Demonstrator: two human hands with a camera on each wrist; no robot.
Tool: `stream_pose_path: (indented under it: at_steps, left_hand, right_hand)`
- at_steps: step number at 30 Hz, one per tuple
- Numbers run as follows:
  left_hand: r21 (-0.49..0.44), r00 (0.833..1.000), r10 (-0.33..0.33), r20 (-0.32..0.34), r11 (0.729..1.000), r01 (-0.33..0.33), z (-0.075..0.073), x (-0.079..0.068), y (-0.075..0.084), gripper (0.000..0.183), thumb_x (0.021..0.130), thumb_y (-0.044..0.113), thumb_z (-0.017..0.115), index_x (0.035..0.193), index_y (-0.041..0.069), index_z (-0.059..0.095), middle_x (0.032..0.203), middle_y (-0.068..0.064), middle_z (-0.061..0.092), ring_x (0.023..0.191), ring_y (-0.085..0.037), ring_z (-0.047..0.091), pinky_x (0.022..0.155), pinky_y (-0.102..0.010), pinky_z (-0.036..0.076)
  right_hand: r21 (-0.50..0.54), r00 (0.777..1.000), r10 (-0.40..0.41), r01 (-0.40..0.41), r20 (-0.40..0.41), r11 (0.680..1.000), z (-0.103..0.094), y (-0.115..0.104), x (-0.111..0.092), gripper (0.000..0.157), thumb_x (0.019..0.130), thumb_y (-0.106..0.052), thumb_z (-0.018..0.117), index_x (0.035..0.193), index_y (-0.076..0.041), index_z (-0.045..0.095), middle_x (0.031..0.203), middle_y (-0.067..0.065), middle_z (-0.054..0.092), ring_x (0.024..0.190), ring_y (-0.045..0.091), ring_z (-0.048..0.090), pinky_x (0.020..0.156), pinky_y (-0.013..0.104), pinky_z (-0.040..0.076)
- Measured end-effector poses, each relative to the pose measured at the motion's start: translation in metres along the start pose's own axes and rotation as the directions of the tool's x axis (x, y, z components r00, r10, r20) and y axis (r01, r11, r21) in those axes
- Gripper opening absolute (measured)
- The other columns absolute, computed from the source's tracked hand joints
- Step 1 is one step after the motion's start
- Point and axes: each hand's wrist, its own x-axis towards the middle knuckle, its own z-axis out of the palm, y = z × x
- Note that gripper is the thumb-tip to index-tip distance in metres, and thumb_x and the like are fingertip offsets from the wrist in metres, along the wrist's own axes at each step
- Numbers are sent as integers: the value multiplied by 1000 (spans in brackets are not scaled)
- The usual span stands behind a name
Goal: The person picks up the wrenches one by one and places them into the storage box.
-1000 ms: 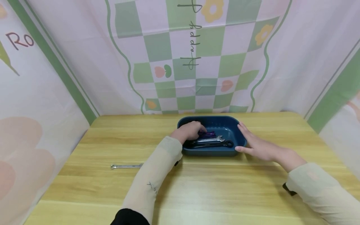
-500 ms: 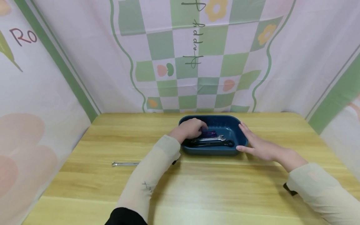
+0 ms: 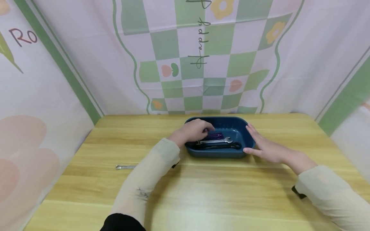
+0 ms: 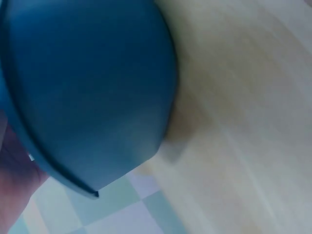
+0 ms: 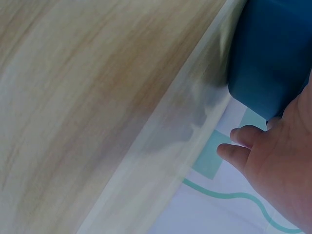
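Note:
A dark blue tub (image 3: pixel 215 154) stands towards the back of the table. Inside it lie several tools: purple wrenches (image 3: pixel 216 136), a silver open-end wrench (image 3: pixel 215 141) and a black wrench (image 3: pixel 219 146). My left hand (image 3: pixel 195 131) reaches over the tub's left side, above the left ends of the tools. Its fingertips are partly hidden, so whether they grip anything does not show. In the left wrist view the tub's outer wall hides most of that hand (image 4: pixel 17 175). My right hand (image 3: pixel 268 148) spreads its fingers against the tub's right end, thumb at the front corner.
A silver wrench (image 3: pixel 125 167) lies on the wooden table (image 3: pixel 216 192) at the left, partly covered by the left sleeve (image 3: pixel 147 175). Behind the table hangs a checked, printed curtain (image 3: pixel 202 64).
My left hand has lifted slightly, and its forearm has shifted left over more of the loose silver wrench. More of the purple wrenches shows. The right hand stays against the tub.

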Motion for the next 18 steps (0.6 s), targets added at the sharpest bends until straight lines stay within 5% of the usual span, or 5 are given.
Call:
stream_pose_path:
  at_steps: [10, 18]
  left_hand:
    - [43, 999, 31, -21, 999, -30, -8, -13, 4, 37, 103, 5, 51, 135, 12, 68, 133, -2, 67, 110, -13, 65, 95, -29, 51]
    - [35, 996, 71, -46, 997, -69, -16, -28, 3, 35, 102, 4, 54, 133, 9, 69, 133, -3, 67, 121, -18, 62, 99, -33, 50]
  right_hand:
    - [-2, 1000, 0, 0, 2, 1000, -1, -1, 0, 96, 106, -35, 58, 162, -3, -12, 166, 20, -21, 147, 59, 3, 111, 75, 13]
    - [1, 1000, 6, -6, 2, 1000, 0, 0, 0, 96, 106, -36, 58, 162, -4, -12, 167, 19, -21, 147, 58, 1, 111, 76, 13]
